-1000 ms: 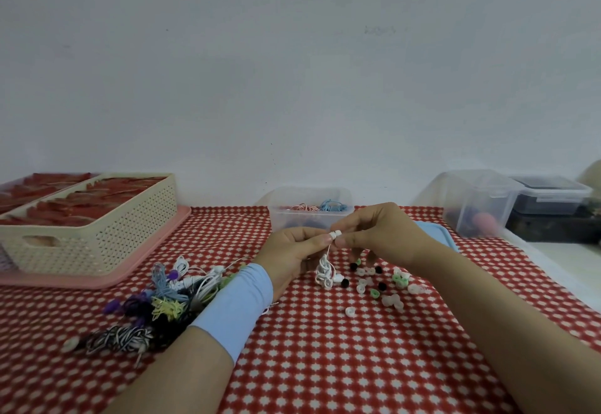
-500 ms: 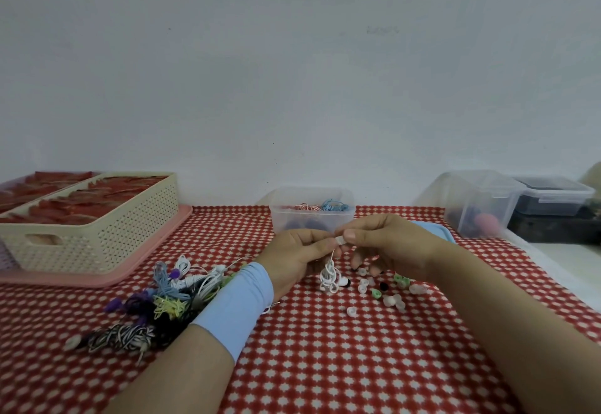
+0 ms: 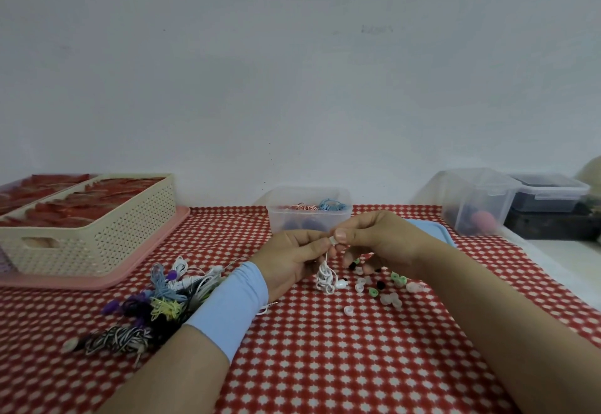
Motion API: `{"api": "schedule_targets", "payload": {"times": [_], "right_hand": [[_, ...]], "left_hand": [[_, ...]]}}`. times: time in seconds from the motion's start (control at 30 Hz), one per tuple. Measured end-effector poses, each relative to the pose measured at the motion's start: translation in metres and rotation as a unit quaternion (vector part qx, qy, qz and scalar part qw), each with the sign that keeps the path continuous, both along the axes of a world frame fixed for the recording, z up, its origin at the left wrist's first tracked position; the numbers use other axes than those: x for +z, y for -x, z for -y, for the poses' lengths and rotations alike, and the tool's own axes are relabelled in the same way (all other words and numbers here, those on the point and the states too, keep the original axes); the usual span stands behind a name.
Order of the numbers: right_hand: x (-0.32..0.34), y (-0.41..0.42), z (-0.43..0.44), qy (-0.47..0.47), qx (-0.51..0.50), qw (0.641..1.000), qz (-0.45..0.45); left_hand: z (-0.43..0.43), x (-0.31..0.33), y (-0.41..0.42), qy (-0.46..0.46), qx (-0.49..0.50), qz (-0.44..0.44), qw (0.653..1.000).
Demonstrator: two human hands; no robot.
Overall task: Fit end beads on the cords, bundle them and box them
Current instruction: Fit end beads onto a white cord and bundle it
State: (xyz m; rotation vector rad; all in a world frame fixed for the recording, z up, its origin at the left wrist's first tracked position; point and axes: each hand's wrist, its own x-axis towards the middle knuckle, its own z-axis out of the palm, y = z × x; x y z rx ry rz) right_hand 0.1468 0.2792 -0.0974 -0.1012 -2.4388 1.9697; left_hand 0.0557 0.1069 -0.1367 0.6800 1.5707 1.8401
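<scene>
My left hand (image 3: pixel 292 259) and my right hand (image 3: pixel 380 241) meet above the red checked table. Between their thumbs and forefingers they pinch a small white bead (image 3: pixel 332 240) at the end of a white cord (image 3: pixel 326 277). The cord hangs down in loose loops, with a white bead at its lower end touching the cloth. Loose beads (image 3: pixel 380 287), clear, green and black, lie scattered under my right hand. A heap of coloured cords (image 3: pixel 156 303) lies left of my left wrist. A clear plastic box (image 3: pixel 309 212) with some bundled cords stands just behind my hands.
A cream perforated basket (image 3: pixel 97 238) on a pink tray (image 3: pixel 143 267) holds red items at the left. A blue lid (image 3: pixel 432 228) lies behind my right wrist. Lidded clear containers (image 3: pixel 478 202) stand at the back right. The wall runs close behind.
Both hands have dropped slightly with the white cord, and its loops now rest lower, on the cloth. The right thumb and forefinger stay pinched on the bead.
</scene>
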Motion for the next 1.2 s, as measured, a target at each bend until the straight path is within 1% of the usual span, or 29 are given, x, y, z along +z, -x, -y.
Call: {"api": "schedule_targets", "payload": {"times": [0.1,0.17,0.23,0.27,0.33,0.43,0.5,0.57,0.63,0.7,0.73,0.8,0.87,0.97,1.13,1.2], "right_hand": [[0.001,0.0,0.0,-0.009,-0.008,1.0,-0.01],[0.001,0.0,-0.002,-0.03,-0.009,0.999,-0.022],[0.002,0.0,-0.006,-0.076,-0.02,0.996,-0.033],[0.002,0.0,-0.009,-0.104,-0.029,0.993,-0.038],[0.003,0.002,-0.016,-0.171,-0.034,0.984,-0.041],[0.007,0.002,-0.023,-0.292,0.019,0.956,-0.001],[0.009,0.002,-0.025,-0.364,0.046,0.93,0.037],[0.008,0.003,-0.026,-0.413,0.058,0.907,0.061],[0.005,0.005,-0.028,-0.442,0.07,0.891,0.079],[0.003,0.007,-0.028,-0.456,0.079,0.881,0.093],[0.002,0.008,-0.028,-0.459,0.081,0.879,0.098],[0.001,0.009,-0.025,-0.469,0.086,0.873,0.098],[0.001,0.01,-0.023,-0.478,0.092,0.869,0.094],[0.003,0.008,-0.023,-0.459,0.087,0.88,0.088],[0.006,0.006,-0.021,-0.433,0.057,0.898,0.057],[0.007,0.005,-0.02,-0.403,0.043,0.913,0.041]], "left_hand": [[0.0,0.004,0.0,0.0,0.011,-0.01,1.0],[0.0,0.007,0.002,0.021,0.025,-0.041,0.999],[0.002,0.01,0.004,0.073,0.04,-0.095,0.992],[0.004,0.011,0.005,0.113,0.052,-0.135,0.983],[0.005,0.013,0.009,0.202,0.087,-0.225,0.949],[0.006,0.014,0.017,0.31,0.112,-0.322,0.887],[0.007,0.013,0.02,0.357,0.105,-0.354,0.858],[0.009,0.013,0.02,0.384,0.098,-0.363,0.843],[0.009,0.017,0.019,0.4,0.109,-0.379,0.827],[0.009,0.025,0.017,0.407,0.126,-0.407,0.808],[0.009,0.029,0.016,0.403,0.124,-0.417,0.805],[0.008,0.035,0.011,0.404,0.089,-0.423,0.806],[0.005,0.036,0.003,0.426,0.047,-0.422,0.799],[0.0,0.031,-0.002,0.445,0.038,-0.431,0.784],[-0.004,0.031,-0.008,0.454,0.035,-0.437,0.776],[-0.006,0.033,-0.011,0.458,0.041,-0.449,0.766]]}}
